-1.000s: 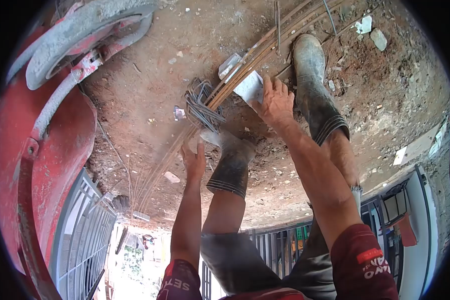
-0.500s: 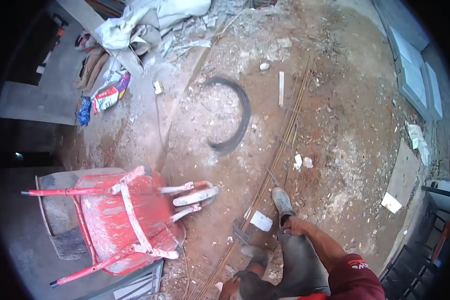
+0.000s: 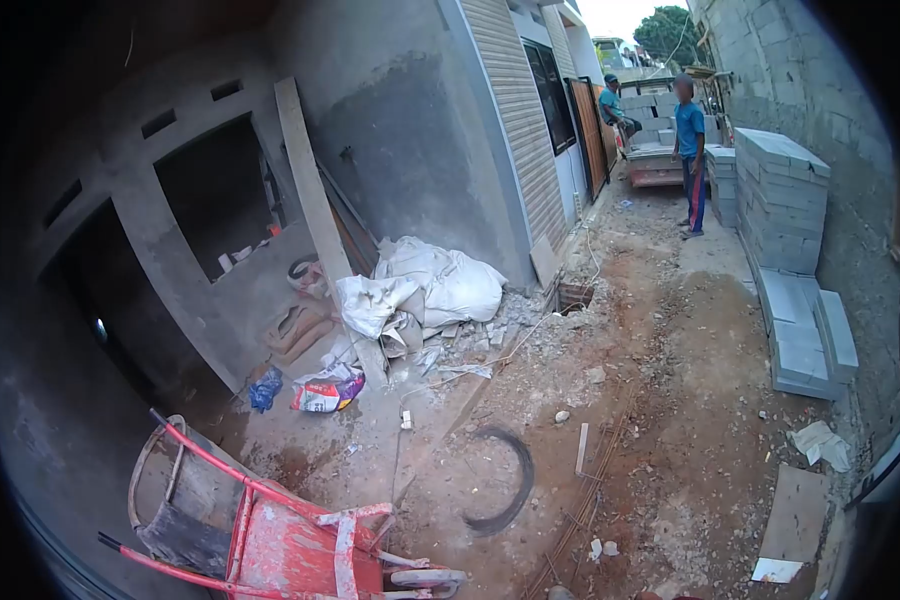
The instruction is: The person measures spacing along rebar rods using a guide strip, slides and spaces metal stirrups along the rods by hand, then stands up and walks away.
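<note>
Neither my left hand nor my right hand can be made out in the head view; only a small brownish patch too cut off to identify shows at the bottom edge. The tip of a boot [image 3: 560, 593] peeks in there as well. Thin rusty rods [image 3: 582, 510] lie on the dirt ground just ahead of it, with a pale strip [image 3: 582, 449] beside them. Further left, a curved bundle of dark wire [image 3: 522, 480] rests on the ground. A red wheelbarrow [image 3: 295, 550] lies overturned at the lower left.
White sacks [image 3: 440, 285] are heaped by a leaning plank [image 3: 315, 200]. Grey blocks [image 3: 782, 200] stand stacked along the right wall. One person [image 3: 690, 135] stands near a block-loaded truck [image 3: 660, 165]; another person [image 3: 612, 102] sits beside it. An open pit [image 3: 573, 298] lies mid-path.
The view has swung up from my boots to the alley. My hands came up from near the ground to my legs, then left the view. The wheelbarrow and wire now appear lower.
</note>
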